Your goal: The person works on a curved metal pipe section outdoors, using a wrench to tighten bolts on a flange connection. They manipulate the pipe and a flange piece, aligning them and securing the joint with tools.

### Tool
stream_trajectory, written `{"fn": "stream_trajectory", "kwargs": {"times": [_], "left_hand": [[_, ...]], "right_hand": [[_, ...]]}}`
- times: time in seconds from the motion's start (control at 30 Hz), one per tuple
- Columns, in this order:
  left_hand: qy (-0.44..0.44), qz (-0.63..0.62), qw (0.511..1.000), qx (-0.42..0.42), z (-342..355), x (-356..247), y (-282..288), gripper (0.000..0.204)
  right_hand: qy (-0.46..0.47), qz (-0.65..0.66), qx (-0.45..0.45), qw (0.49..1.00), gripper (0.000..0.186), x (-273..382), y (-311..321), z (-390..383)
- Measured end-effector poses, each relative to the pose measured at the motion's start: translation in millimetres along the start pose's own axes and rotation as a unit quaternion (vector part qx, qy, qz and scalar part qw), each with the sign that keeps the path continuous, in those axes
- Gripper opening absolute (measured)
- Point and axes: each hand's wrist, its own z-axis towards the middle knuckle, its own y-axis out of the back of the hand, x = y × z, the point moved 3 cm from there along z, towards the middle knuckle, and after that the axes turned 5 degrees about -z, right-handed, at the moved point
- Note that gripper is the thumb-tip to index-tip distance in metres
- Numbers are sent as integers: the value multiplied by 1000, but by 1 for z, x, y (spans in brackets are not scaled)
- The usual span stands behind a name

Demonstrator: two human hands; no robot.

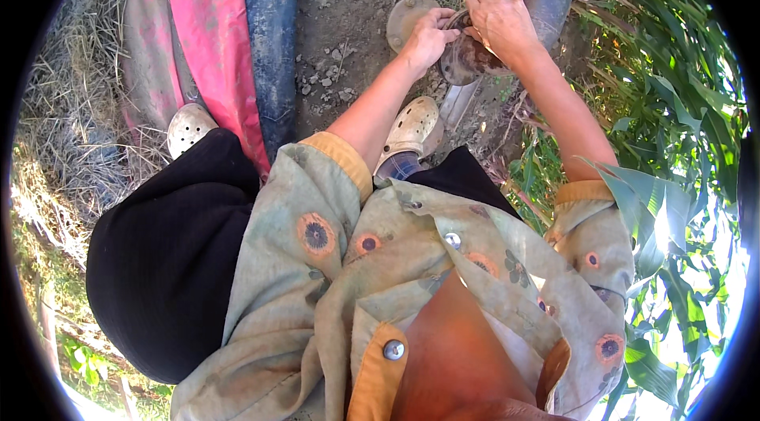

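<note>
A rusty metal pipe (545, 3) lies on the dirt at the upper middle right, with a round flange (457, 66) at its near-left end. My left hand (430, 42) grips the top left of that flange, thumb and fingers closed at its rim. My right hand (504, 23) is over the pipe just right of the flange, fingers curled; what they hold is hidden. A round metal plate (404, 17) with bolt bosses lies flat on the ground left of the flange, partly behind my left hand. A pale metal bar (461, 104) runs under the pipe.
Pink (206, 41) and blue (271, 57) sheeting lies along the left beside straw (87, 104). Leafy green plants (677, 104) crowd the right side, a leaf reaching over my right sleeve. My feet in pale clogs (408, 124) are on the ground just below the pipe and at the left.
</note>
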Motion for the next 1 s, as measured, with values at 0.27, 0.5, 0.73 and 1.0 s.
{"fn": "stream_trajectory", "kwargs": {"times": [0.27,0.5,0.73,1.0], "left_hand": [[-1,0,1000,2,3,4,1,39],[-8,6,1000,0,1,2,2,39],[-1,14,1000,0,-2,-3,0,40],[2,7,1000,14,4,3,3,40]], "right_hand": [[15,14,19,1000,19,0,-2,1],[1,15,-14,1000,22,-1,4,0],[17,-8,82,996,19,-1,6,3],[5,4,47,999,17,-2,9,2]]}}
